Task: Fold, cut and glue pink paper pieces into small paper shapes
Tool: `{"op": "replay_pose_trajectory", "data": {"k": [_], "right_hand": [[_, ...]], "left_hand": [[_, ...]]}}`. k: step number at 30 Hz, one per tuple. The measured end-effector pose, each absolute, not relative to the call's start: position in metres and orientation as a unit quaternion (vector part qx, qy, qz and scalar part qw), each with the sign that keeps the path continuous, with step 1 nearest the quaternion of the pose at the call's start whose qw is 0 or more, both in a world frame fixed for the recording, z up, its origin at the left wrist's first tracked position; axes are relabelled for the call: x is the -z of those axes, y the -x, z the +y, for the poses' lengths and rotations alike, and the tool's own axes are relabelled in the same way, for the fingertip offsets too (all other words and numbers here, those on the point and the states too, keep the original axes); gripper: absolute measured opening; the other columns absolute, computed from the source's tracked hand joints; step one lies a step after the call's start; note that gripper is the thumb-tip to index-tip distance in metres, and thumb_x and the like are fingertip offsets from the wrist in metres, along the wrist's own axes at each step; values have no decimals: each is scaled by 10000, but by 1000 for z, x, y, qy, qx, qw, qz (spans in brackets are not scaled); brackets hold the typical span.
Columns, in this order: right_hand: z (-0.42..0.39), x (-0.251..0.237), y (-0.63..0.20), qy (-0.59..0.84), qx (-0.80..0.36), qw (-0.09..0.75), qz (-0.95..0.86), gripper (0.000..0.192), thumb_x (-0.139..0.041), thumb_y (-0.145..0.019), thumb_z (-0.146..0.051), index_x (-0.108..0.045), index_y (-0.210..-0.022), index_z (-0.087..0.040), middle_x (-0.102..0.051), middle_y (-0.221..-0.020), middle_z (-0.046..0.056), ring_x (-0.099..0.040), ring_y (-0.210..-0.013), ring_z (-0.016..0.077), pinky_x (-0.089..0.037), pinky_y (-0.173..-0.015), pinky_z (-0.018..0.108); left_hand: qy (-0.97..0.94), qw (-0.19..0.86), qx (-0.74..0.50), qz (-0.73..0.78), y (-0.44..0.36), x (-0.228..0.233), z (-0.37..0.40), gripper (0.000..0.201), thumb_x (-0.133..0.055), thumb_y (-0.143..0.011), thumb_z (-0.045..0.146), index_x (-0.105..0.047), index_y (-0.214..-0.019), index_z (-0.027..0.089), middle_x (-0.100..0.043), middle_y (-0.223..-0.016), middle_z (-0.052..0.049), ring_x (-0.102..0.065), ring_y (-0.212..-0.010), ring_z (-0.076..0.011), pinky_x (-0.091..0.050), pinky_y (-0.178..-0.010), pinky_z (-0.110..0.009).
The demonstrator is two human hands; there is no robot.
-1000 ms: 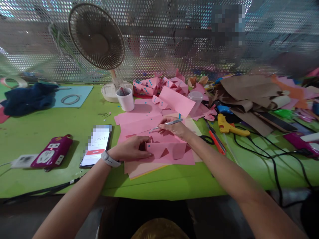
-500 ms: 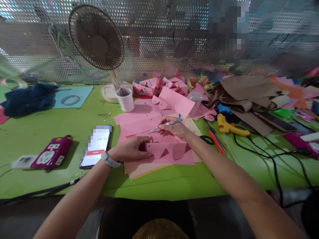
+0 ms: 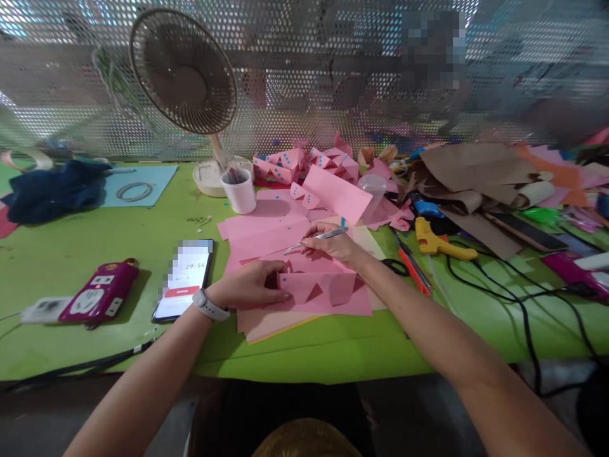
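- The folded pink paper piece [image 3: 318,287] lay on a stack of pink sheets [image 3: 266,238] at the centre of the green desk [image 3: 95,247].
- The left hand [image 3: 250,285] pressed its left end down, fingers closed flat on it.
- The right hand [image 3: 333,244], just above it in the frame, pinched metal tweezers [image 3: 316,238].
- The paper looked light, thin and easy to crease; holding it at the folded edge seemed safest.
- The tweezers' tips were too small to make out.
- The phone [image 3: 186,277] screen was partly blurred.
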State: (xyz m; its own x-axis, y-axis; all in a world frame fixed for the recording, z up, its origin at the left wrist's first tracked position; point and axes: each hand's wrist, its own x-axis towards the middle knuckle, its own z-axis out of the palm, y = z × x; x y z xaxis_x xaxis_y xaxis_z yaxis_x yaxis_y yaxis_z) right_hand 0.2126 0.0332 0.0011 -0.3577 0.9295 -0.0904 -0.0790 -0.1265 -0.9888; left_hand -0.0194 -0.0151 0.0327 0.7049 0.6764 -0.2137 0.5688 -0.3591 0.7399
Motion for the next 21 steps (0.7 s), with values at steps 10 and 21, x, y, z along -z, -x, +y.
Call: {"op": "replay_pose_trajectory", "data": {"k": [10, 21], "right_hand": [[32, -1, -211, 397, -625, 410, -532, 315, -823, -624, -328, -599, -770, -161, -698, -617, 10, -669, -569, 130, -550, -544, 234], [32, -4, -211, 397, -628, 407, -531, 315, -820, -620, -323, -594, -769, -161, -696, -617, 3, -664, -571, 121, -549, -565, 236]], "left_hand": [[-818, 426, -65, 380, 19, -33, -15, 337, -650, -775, 483, -525, -892, 193, -538, -625, 49, -457, -539, -106, -322, -494, -224], [-820, 426, -68, 377, 20, -30, -14, 335, -650, -771, 480, -533, -900, 194, -547, -626, 43, -462, -542, -109, -322, -506, -233]]}}
